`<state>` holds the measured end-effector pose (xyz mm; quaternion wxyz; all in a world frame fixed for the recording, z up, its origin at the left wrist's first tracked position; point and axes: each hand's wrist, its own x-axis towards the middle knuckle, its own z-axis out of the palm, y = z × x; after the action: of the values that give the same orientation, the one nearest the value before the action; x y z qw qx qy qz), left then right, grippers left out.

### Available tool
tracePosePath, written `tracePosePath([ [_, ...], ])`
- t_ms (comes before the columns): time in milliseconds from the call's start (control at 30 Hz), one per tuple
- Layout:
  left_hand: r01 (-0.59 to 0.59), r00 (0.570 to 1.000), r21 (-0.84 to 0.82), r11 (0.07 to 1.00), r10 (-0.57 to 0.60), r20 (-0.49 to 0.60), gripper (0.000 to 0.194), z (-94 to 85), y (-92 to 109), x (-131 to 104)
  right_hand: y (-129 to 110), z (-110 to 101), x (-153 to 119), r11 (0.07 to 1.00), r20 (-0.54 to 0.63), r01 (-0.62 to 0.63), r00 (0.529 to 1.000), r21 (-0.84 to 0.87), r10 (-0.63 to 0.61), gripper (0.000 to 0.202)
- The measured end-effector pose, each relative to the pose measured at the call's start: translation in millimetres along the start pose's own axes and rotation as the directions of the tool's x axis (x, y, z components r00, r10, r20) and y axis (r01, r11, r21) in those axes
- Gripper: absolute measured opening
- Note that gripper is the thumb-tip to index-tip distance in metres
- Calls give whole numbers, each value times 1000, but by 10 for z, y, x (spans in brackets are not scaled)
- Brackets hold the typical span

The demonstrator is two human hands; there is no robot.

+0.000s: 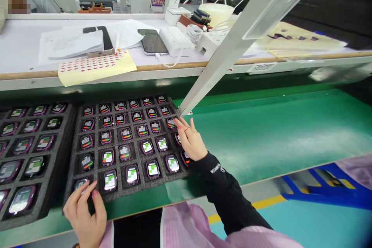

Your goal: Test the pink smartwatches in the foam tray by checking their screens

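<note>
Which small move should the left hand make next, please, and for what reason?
Probably the left hand should lift slightly away from the corner watch at the near left of the dark foam tray. Its fingers partly cover that screen, whereas the watch to its right shows its green-and-white display uncovered.

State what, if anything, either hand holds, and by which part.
No clear hold. The left hand partly covers a corner watch in the tray; the right hand is over the tray's right edge. Contact is unclear.
</note>
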<state>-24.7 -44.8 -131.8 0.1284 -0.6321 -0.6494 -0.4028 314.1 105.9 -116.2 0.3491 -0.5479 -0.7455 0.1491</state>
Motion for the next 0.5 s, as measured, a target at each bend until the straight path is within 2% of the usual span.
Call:
tracePosePath([
  [133, -8, 998, 15, 1000, 9, -61, 14, -1, -56, 151, -65, 52, 18, 999, 101, 47, 994, -15, -45, 57],
  [200, -6, 999, 42, 999, 9, -50, 18, 26, -76, 224, -93, 91, 20, 997, 124, 64, 991, -47, -57, 57],
  [367, -14, 999, 118, 993, 9, 47, 27, 85, -71, 263, -85, 117, -21, 992, 28, 9, 1000, -123, -6, 55],
  [500, -30, 999, 144, 989, 24, 48, 28, 90, -92, 200, -62, 86, -88, 990, -20, -27, 999, -136, 25, 55],
])
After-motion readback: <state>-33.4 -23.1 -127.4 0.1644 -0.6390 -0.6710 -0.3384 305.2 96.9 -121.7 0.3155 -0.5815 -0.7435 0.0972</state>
